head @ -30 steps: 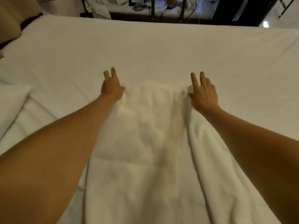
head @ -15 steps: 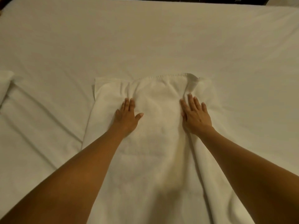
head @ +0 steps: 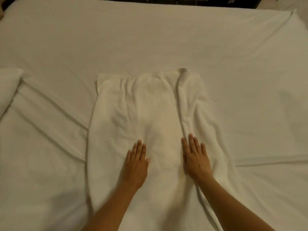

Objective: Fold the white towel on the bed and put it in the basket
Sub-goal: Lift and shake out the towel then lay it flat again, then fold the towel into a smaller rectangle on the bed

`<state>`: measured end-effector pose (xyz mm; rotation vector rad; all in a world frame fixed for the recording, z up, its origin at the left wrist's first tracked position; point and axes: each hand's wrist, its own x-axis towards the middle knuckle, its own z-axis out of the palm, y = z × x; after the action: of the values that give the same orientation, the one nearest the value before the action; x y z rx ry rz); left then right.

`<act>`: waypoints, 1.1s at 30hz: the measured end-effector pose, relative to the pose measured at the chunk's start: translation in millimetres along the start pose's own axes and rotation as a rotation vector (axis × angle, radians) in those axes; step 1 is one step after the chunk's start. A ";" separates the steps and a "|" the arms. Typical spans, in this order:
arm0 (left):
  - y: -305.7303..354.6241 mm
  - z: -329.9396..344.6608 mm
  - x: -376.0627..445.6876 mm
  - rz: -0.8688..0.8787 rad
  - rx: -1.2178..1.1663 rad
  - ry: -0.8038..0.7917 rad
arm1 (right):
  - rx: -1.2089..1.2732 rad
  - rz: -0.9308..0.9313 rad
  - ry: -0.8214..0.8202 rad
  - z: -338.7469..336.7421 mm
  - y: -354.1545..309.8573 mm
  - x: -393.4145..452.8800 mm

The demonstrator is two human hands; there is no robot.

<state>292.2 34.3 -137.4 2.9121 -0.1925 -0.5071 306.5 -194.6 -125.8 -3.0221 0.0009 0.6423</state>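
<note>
The white towel (head: 150, 110) lies lengthwise on the bed, folded over itself with a stitched hem along its far edge and a bunched ridge down its right side. My left hand (head: 136, 162) rests flat on the towel's near middle, fingers straight and close together. My right hand (head: 195, 157) lies flat beside it, on the ridge. Neither hand grips anything. No basket is in view.
The bed (head: 150, 39) is covered by a creased white sheet that fills the view. A white pillow or folded bedding (head: 8, 87) sits at the left edge. A dark floor strip (head: 166, 0) shows past the bed's far edge.
Both hands have slid back along the towel from its far edge toward me, pressing it flat. The camera has tilted down over the bed.
</note>
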 end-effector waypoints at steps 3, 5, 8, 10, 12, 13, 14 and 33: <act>9.4 18.9 -48.0 0.004 0.017 -0.032 | 0.013 0.048 0.008 15.2 8.6 -41.3; 13.4 31.2 -78.1 0.038 0.034 -0.043 | 0.024 0.037 0.035 21.9 11.4 -70.2; 18.3 48.7 -114.8 0.116 0.037 -0.038 | 0.070 -0.003 -0.016 29.0 17.8 -104.2; 24.1 57.4 -133.5 0.137 0.002 -0.064 | 0.100 -0.009 -0.004 28.7 22.9 -119.3; 31.4 60.8 -147.3 0.110 -0.025 -0.079 | 0.139 0.007 0.044 26.4 31.3 -129.7; 34.0 62.5 -152.8 0.091 -0.024 -0.080 | 0.162 0.025 0.067 25.6 37.3 -133.3; 35.6 63.5 -157.8 0.077 -0.023 -0.080 | 0.189 0.049 0.092 25.5 45.1 -136.2; -7.4 56.2 -185.2 0.093 0.238 -0.226 | 0.217 0.091 0.253 24.4 103.6 -167.8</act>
<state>100.6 62.0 -131.2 3.0482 -0.4459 -0.8517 142.1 -298.5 -85.1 -2.8797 0.2055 0.2414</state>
